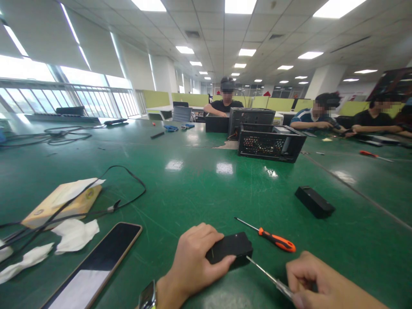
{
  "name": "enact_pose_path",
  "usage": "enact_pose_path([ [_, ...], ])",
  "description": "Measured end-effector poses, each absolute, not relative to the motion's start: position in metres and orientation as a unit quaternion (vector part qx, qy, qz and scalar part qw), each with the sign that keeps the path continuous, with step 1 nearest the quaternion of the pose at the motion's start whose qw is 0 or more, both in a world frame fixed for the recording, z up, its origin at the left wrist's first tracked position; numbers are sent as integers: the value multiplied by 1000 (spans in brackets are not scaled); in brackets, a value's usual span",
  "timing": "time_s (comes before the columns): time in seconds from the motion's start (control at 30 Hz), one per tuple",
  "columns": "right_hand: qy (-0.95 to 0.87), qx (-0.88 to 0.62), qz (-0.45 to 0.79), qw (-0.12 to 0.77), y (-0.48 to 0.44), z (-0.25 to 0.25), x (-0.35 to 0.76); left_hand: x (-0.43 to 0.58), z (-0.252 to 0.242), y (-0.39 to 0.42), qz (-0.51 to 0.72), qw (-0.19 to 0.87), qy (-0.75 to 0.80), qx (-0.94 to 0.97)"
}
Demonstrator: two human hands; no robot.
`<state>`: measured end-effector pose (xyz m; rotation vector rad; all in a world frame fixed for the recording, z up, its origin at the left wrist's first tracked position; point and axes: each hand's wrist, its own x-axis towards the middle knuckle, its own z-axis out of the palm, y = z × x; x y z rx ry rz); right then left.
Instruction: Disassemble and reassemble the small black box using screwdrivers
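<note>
DESK: Containers, pls?

PHOTOG: Open PC case [292, 152] is standing across the green bench [193, 193], w/ a silvery part [283, 130] showing inside. A 2nd PC case [251, 116] is standing just behind; its inside is staying hidden. Yellow tissue pack [43, 212], at left, is carrying a white sheet [72, 193] on top.

DESK: And the grip?

PHOTOG: L hand [196, 257] is pinching a blk oblong block [231, 249] b/w thumb & fingers, low over the near bench; the block is jutting out to the right of the grip. R hand [312, 274] is curling tight around a metal-shafted tool [262, 269], its tip meeting the block's near right corner. Can't tell if it's going in.

DESK: Counts?

PHOTOG: Blk blocks, 2: one being gripped, a spare blk block [314, 201] lying farther off, at right. Loose screwdrivers, 2: an orange-&-blk screwdriver [277, 241] lying just beyond the tool, a red-handled screwdriver [368, 153] lying far right. Smartphone [96, 270], 1, lying left of L hand. Co-workers [225, 105], at least 3, are sitting beyond.
</note>
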<state>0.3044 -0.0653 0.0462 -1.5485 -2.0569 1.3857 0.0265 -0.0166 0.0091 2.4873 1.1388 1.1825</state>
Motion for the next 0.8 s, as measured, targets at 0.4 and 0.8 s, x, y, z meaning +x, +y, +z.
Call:
enact_pose_path([
  [0.4,-674,-543,489,108,-66,37,287,30,5,-20,388,68,403,826],
  [0.8,-640,-530,532,162,-67,24,256,38,3,-24,381,73,390,835],
])
